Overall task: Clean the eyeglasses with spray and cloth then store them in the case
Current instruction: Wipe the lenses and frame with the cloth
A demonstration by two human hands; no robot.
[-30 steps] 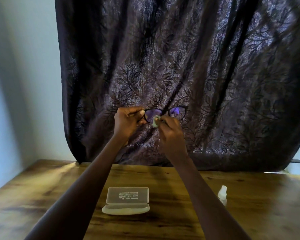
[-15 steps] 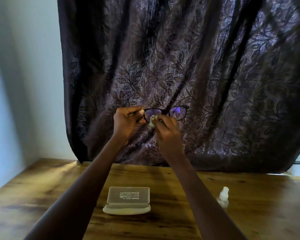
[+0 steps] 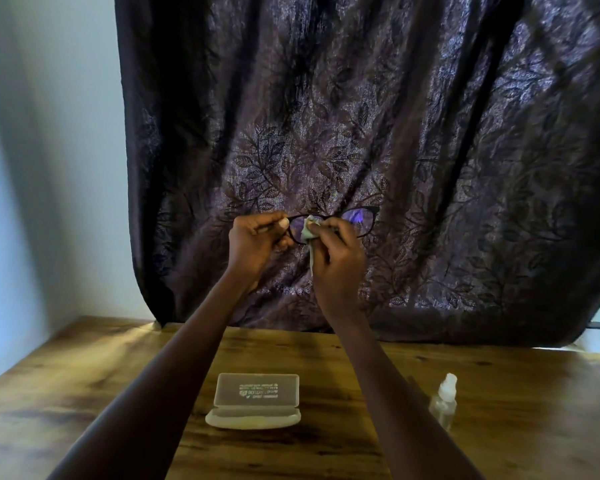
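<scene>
I saw two bare forearms, no sleeves, no watch or bands. The left hand (image 3: pixel 253 242) and right hand (image 3: pixel 338 252) wore no gloves or rings that I could make out.

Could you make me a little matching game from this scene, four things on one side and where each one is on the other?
Things:
1. eyeglasses
2. cloth
3. case
4. spray bottle

Places:
A. standing on the table, right of the arms
B. pinched in the right hand
C. lying open on the table, between the arms
D. held up before the curtain by the left hand

Pairs: 1-D, 2-B, 3-C, 4-A
</scene>
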